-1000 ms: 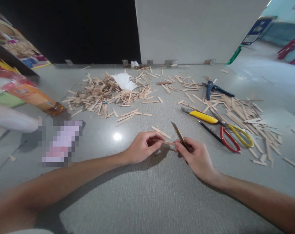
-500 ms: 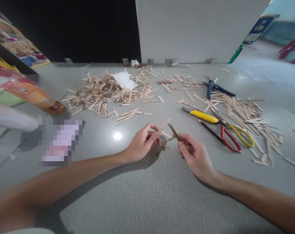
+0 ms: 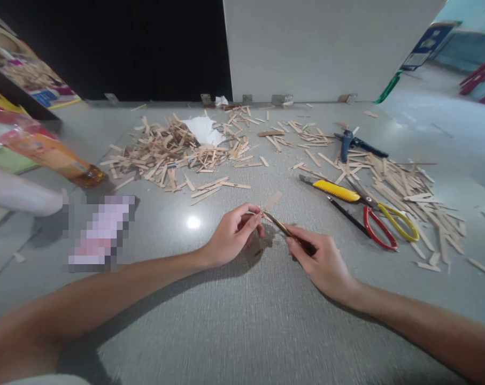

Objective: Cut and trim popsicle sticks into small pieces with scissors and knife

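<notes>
Between the thumb and fingers of my left hand point(image 3: 235, 233) are thin wooden stick pieces point(image 3: 273, 200), pinched at one end, with a flat end sticking out past the fingertips. My right hand point(image 3: 322, 260) is closed around a slim gold-coloured craft knife point(image 3: 281, 226). Its tip reaches the sticks right at my left fingertips; whether it cuts into them is too small to tell. Most of the knife's handle is hidden in my palm.
A heap of wooden sticks point(image 3: 154, 152) with white paper point(image 3: 205, 131) lies at back left. To the right are a yellow cutter point(image 3: 335, 190), red-and-yellow-handled scissors point(image 3: 380, 229), a black pen point(image 3: 348, 216), blue-handled clippers point(image 3: 346, 145) and more sticks point(image 3: 402, 187). A bottle point(image 3: 53, 155) and another person's arm point(image 3: 21, 191) are left.
My right hand has moved the knife left, so its tip has gone from apart to meeting the sticks at my left fingertips. The left hand has stayed nearly still.
</notes>
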